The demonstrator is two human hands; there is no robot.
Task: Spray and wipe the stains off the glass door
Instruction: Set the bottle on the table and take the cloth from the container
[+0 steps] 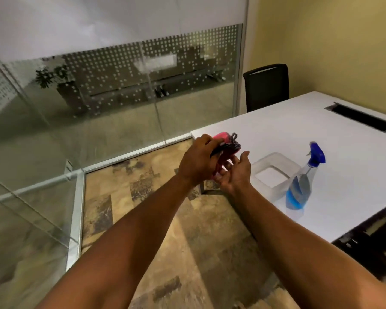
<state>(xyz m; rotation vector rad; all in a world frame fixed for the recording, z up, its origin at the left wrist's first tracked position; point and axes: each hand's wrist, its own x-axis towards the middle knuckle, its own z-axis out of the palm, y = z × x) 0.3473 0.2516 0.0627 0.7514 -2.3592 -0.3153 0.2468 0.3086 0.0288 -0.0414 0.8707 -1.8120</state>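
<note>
Head view, angled down, near hands

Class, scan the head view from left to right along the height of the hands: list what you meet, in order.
Glass door → left hand holding the pink cloth → right hand → clear container → spray bottle.

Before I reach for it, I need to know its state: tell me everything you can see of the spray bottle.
The spray bottle stands upright on the white table, near its front edge, right of both hands and untouched. It has a blue trigger head with the nozzle pointing left, and a clear, plastic-looking body. Blue liquid fills only the lower part. A clear square container sits just to its left; whether the two touch is unclear.
</note>
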